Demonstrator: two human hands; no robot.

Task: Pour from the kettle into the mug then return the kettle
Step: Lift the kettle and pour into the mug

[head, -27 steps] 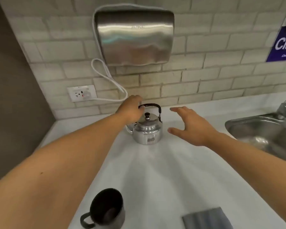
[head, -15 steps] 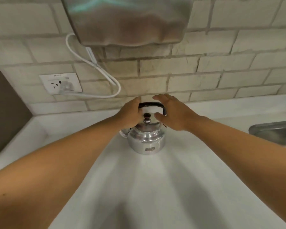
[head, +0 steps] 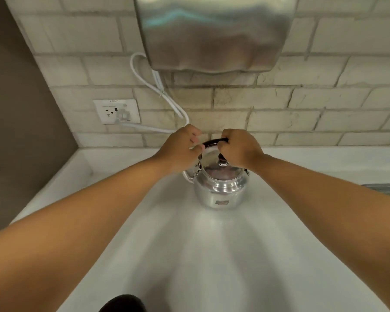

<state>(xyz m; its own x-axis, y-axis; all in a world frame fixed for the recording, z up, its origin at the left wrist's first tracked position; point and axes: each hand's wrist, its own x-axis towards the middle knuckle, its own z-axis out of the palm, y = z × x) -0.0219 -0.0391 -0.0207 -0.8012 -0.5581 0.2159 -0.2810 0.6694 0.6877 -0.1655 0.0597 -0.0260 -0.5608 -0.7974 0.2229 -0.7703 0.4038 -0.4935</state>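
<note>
A small shiny metal kettle with a black knob on its lid stands on the white counter near the back wall, spout to the left. My right hand is closed around the right part of its dark arched handle. My left hand pinches the left end of that handle with thumb and fingers. At the bottom edge only the dark rim of the mug shows.
A steel hand dryer hangs on the brick wall right above the kettle. Its white cord loops down to a socket at the left. A sink edge shows at the right. A brown wall closes the left side.
My right hand has come in from the right and closed on the kettle's handle. The left hand stayed at the handle's left end. The view has moved closer and tilted up, so the mug is nearly out of frame.
</note>
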